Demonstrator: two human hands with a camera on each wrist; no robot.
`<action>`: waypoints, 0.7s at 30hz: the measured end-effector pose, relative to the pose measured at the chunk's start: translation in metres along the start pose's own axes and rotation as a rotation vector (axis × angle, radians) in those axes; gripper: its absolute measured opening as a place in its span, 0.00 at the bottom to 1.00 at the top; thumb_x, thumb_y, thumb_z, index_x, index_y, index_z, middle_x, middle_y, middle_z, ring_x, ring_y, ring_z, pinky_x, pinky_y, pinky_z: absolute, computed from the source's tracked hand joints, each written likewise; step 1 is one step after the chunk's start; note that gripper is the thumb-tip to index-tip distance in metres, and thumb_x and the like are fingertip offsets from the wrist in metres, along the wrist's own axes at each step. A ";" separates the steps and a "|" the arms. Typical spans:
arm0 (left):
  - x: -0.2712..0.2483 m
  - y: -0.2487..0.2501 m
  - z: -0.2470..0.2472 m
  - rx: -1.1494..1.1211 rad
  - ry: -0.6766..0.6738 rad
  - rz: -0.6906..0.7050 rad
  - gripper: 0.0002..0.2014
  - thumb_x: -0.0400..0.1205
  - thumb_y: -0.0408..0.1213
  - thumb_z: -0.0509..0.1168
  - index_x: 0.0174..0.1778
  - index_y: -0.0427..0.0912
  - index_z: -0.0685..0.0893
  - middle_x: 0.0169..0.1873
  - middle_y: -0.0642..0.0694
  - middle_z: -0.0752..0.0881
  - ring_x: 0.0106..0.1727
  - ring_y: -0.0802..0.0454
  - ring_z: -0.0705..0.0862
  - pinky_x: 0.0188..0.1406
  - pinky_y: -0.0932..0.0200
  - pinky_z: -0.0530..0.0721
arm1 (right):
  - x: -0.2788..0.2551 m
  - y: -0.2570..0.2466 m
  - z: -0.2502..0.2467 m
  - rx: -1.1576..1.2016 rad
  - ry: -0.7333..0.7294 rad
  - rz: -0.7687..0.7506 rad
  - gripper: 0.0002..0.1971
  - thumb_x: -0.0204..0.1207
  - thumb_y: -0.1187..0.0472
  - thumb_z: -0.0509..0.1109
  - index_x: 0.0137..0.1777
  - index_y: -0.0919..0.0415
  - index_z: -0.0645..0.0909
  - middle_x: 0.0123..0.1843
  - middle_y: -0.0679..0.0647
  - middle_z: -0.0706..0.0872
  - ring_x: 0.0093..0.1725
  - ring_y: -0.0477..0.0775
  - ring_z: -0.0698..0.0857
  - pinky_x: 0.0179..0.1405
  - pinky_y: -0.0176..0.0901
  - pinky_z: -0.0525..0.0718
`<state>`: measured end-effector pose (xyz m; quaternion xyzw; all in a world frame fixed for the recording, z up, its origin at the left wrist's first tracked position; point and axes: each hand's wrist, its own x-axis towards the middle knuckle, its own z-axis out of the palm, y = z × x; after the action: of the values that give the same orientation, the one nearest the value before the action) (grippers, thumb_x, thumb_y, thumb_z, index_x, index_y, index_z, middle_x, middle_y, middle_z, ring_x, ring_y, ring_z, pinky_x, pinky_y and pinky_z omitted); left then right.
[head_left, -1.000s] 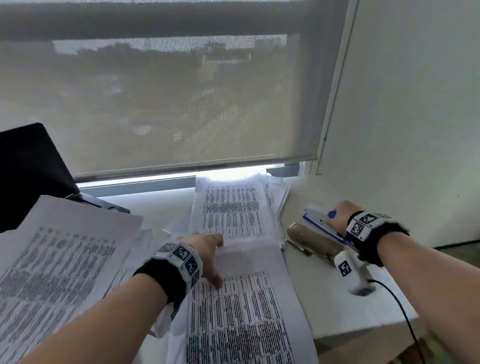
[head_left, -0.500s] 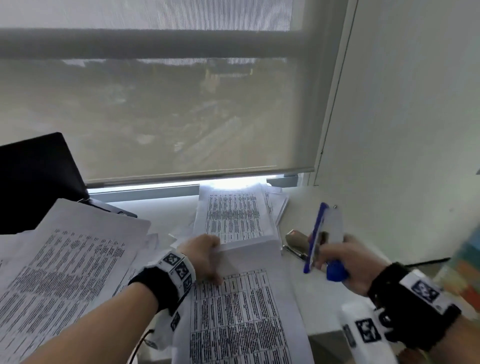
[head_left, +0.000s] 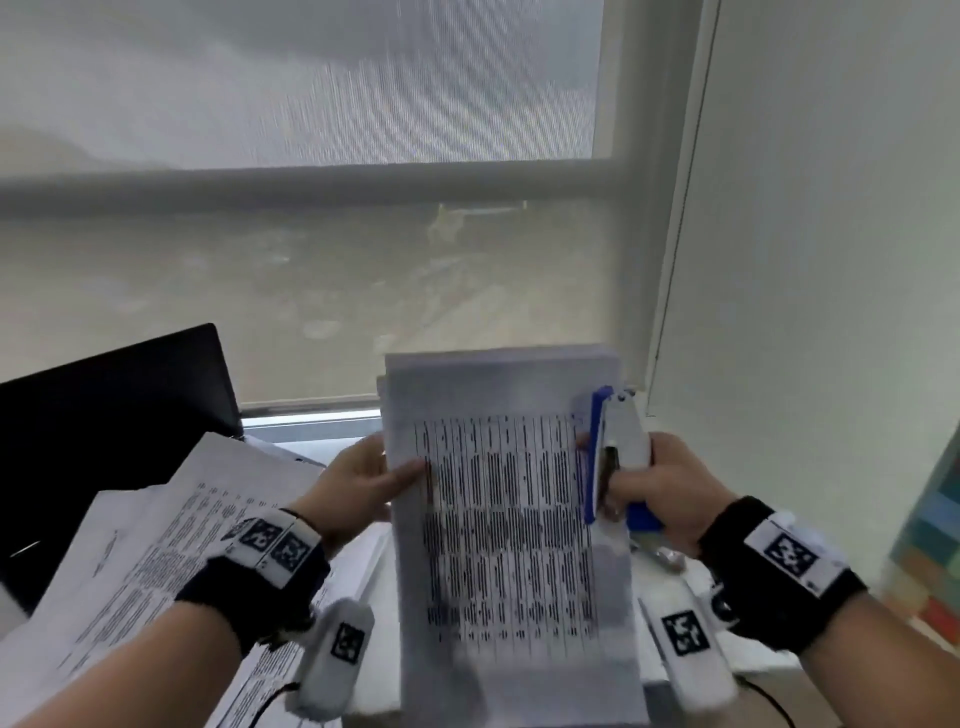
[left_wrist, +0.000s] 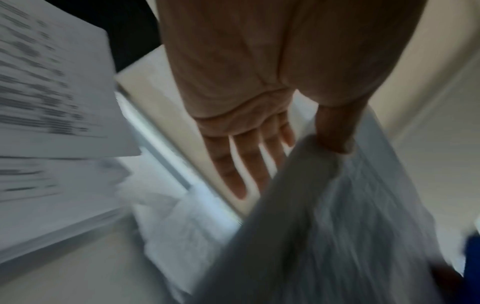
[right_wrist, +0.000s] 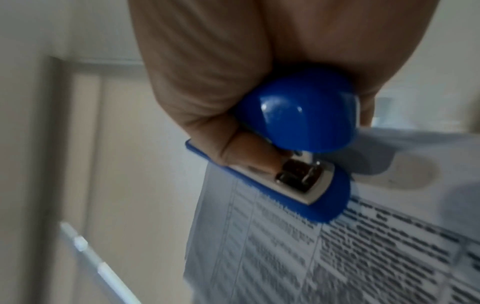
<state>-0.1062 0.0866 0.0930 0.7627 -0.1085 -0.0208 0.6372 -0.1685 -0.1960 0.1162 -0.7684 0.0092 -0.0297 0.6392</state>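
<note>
A sheaf of printed sheets (head_left: 504, 519) is raised off the desk in front of the window. My left hand (head_left: 358, 486) pinches its left edge, thumb on the front and fingers behind; in the left wrist view the thumb (left_wrist: 335, 131) presses the paper (left_wrist: 350, 226) while the fingers lie straight behind it. My right hand (head_left: 660, 488) grips a blue and white stapler (head_left: 615, 452) held upright at the sheaf's right edge. In the right wrist view the stapler (right_wrist: 298, 144) lies against the printed page (right_wrist: 363, 257), its blue base touching the sheet.
More printed sheets (head_left: 145, 561) lie piled on the left, in front of a black laptop screen (head_left: 104, 431). A white wall (head_left: 831, 260) rises close on the right. A window with a roller blind (head_left: 311, 208) faces me, with the white desk (head_left: 769, 667) below.
My left hand has lifted the sheaf from the desk and stood it up. My right hand picked up the stapler and brought it to the sheaf's right edge.
</note>
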 end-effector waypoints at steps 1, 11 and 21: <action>-0.001 0.010 0.007 0.009 0.068 0.076 0.36 0.60 0.56 0.83 0.52 0.34 0.79 0.48 0.31 0.88 0.49 0.34 0.88 0.47 0.39 0.88 | 0.001 -0.014 0.002 0.003 0.046 -0.073 0.28 0.48 0.71 0.67 0.51 0.85 0.76 0.35 0.66 0.78 0.33 0.63 0.76 0.34 0.55 0.72; -0.025 0.040 0.064 0.115 0.381 0.327 0.13 0.84 0.31 0.65 0.57 0.44 0.67 0.42 0.53 0.80 0.39 0.57 0.81 0.32 0.74 0.77 | -0.033 -0.023 0.033 -0.077 0.157 -0.358 0.14 0.66 0.70 0.73 0.46 0.57 0.73 0.39 0.60 0.78 0.25 0.43 0.77 0.20 0.33 0.74; -0.015 0.022 0.055 0.054 0.447 0.223 0.14 0.81 0.32 0.69 0.56 0.44 0.70 0.45 0.48 0.84 0.46 0.48 0.85 0.47 0.48 0.85 | -0.023 -0.011 0.029 -0.107 0.149 -0.248 0.13 0.71 0.75 0.70 0.43 0.58 0.73 0.41 0.61 0.75 0.20 0.40 0.75 0.17 0.29 0.73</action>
<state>-0.1333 0.0322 0.1029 0.7485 -0.0489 0.2219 0.6230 -0.1897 -0.1643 0.1206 -0.7922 -0.0368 -0.1646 0.5864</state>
